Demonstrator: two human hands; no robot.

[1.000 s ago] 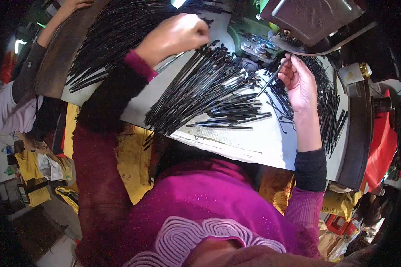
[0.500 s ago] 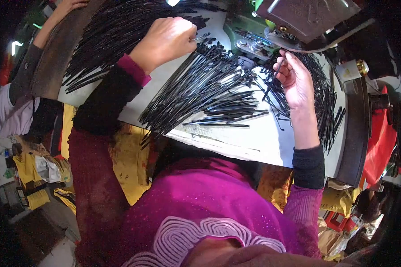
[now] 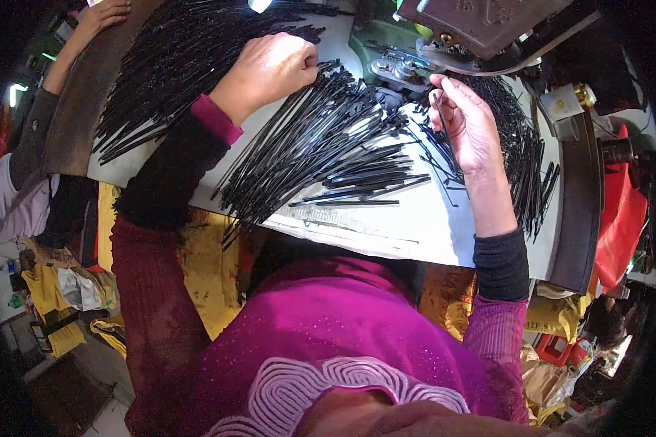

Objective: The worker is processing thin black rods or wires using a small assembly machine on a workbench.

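Observation:
My left hand (image 3: pixel 273 69) is closed, thumb against curled fingers, above the far end of a heap of thin black rods (image 3: pixel 306 146). Whatever those fingers hold, if anything, is hidden. My right hand (image 3: pixel 468 127) pinches one thin black rod (image 3: pixel 444 131), which slants down in front of the palm. Just left of its fingertips sits a metal fixture (image 3: pixel 397 71) with round bolts, on a green machine base (image 3: pixel 368 36). A few separate rods lie along the near side of the middle heap.
A dark machine head (image 3: pixel 492 25) overhangs the far right. More black rods (image 3: pixel 175 80) are piled at the left, others (image 3: pixel 536 171) at the right. The white tabletop (image 3: pixel 430 229) has dark raised side edges. At far left, another person's hand (image 3: pixel 103 16) rests on the table's edge.
My right hand has drawn slightly nearer, and its rod now hangs lower across the palm. The rod end that poked out of my left fist no longer shows. The whole view has shifted a little.

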